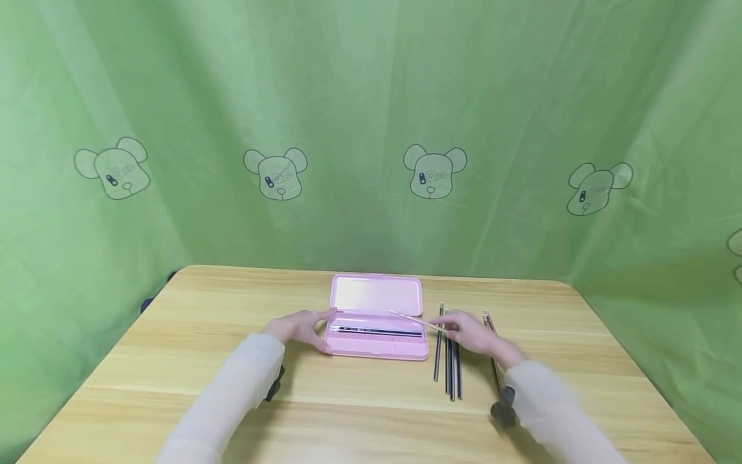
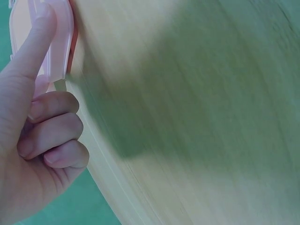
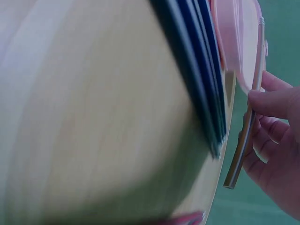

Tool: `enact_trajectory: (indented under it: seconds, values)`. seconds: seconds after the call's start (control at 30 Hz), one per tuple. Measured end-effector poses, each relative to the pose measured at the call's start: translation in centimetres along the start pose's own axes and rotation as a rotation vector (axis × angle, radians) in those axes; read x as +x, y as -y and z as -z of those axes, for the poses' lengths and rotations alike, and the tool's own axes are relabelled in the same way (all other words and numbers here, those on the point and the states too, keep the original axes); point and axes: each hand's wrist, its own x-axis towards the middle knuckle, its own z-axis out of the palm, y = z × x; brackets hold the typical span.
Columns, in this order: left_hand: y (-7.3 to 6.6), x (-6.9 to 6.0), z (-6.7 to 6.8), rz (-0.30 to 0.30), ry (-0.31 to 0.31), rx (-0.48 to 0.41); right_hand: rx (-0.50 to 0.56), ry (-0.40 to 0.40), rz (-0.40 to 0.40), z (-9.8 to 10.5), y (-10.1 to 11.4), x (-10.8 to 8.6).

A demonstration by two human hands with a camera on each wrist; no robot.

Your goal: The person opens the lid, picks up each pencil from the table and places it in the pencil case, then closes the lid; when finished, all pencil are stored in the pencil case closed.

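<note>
A pink pencil case [image 1: 371, 350] lies open on the table, its lid [image 1: 377, 295] laid back; dark pencils [image 1: 377, 332] rest in its long compartment. My left hand [image 1: 298, 327] holds the case's left end between thumb and index finger; in the left wrist view the thumb of this hand [image 2: 37, 126] lies on the case [image 2: 61, 42] and the other fingers are curled. My right hand [image 1: 468, 332] pinches a light brown pencil [image 1: 414, 319], its far end over the case's right part. The right wrist view shows this hand [image 3: 281, 122] gripping the pencil [image 3: 241, 150].
Several dark pencils [image 1: 451, 367] lie right of the case, partly under my right hand. Farther right, more pencils [image 1: 495, 370] lie near my right wrist. The wooden table [image 1: 348, 412] ends at a green curtain [image 1: 359, 225].
</note>
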Motion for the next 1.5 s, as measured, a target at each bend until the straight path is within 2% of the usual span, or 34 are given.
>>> enact_trajectory:
  seconds: [0.2, 0.47, 0.8, 1.13, 1.5]
  values:
    - [-0.1, 0.0, 0.1, -0.002, -0.001, -0.001, -0.019, 0.029, -0.007, -1.1, 1.6, 2.0]
    - [0.1, 0.0, 0.1, -0.014, 0.003, -0.008, -0.091, 0.045, 0.084, -2.8, 2.8, 4.1]
    - [0.1, -0.2, -0.1, -0.056, 0.007, -0.03, -0.155, 0.072, 0.076, -4.6, 4.4, 6.1]
    - [-0.1, -0.4, 0.2, -0.051, 0.012, -0.048, -0.172, 0.081, 0.044, -5.3, 5.3, 7.4]
    - [-0.3, -0.5, 0.3, -0.048, 0.015, -0.024, -0.205, 0.098, 0.043, -5.9, 5.4, 7.5]
